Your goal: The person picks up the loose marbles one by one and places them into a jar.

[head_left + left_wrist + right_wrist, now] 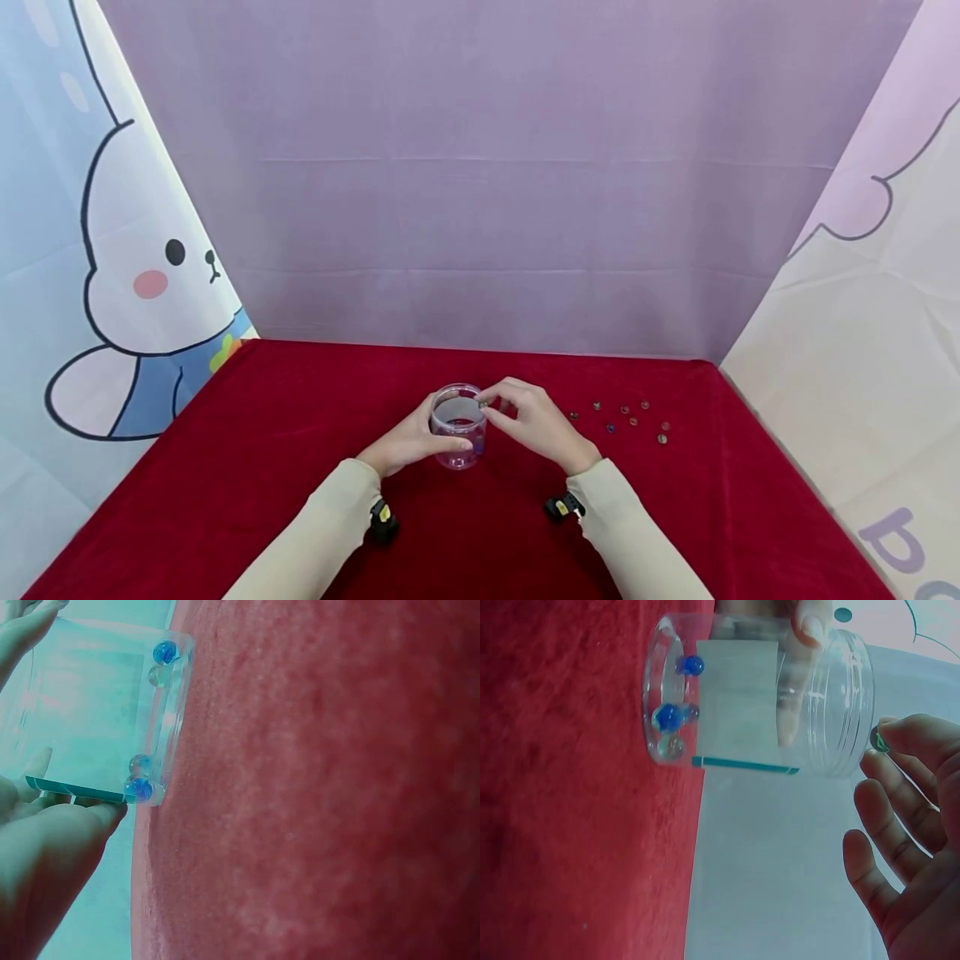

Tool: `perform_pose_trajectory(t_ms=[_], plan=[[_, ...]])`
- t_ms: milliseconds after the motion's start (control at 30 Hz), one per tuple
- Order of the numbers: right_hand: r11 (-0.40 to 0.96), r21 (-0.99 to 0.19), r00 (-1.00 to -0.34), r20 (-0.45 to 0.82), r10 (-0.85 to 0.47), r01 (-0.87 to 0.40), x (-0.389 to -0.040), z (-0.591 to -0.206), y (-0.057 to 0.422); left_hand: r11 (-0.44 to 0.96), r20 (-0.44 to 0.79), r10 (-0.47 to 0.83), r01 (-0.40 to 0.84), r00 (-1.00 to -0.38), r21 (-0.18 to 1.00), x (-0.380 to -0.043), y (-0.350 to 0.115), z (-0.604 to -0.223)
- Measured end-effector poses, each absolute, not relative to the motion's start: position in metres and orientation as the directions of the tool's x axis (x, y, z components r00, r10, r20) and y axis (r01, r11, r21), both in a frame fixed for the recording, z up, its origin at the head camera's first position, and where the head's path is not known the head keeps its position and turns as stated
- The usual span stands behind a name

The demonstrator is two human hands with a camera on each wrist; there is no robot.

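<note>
A clear plastic jar (457,458) stands upright on the red cloth, its mouth uncovered and a pale label on its side. My left hand (412,440) grips it around the side, thumb toward the front. Several glass marbles, among them a blue marble (669,717), lie on the jar's bottom, visible in both wrist views. My right hand (534,418) pinches a marble with green in it (879,739) between thumb and index finger, right at the jar's rim (862,697). The other fingers of that hand are loosely bent, apart from the jar.
Several loose marbles (633,422) are scattered on the red cloth (660,517) to the right of my right hand. A lilac curtain (480,183) closes off the back, and printed panels (157,250) flank the table.
</note>
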State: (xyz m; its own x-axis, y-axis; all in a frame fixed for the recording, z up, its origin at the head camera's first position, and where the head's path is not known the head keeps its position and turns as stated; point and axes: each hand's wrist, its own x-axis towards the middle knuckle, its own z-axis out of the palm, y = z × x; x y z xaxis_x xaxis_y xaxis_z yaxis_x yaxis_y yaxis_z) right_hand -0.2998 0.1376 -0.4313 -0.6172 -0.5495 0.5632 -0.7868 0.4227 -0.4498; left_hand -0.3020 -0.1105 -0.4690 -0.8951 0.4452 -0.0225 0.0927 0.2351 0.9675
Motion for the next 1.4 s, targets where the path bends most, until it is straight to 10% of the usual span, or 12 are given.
perform_pose_trajectory(t_ms=[1400], plan=[[0.464, -0.438, -0.638, 0.529, -0.56, -0.77, -0.293, -0.418, 0.147, 0.25, -0.031, 0.438, 0.088, -0.898, 0.964, -0.301, -0.109, -0.469]])
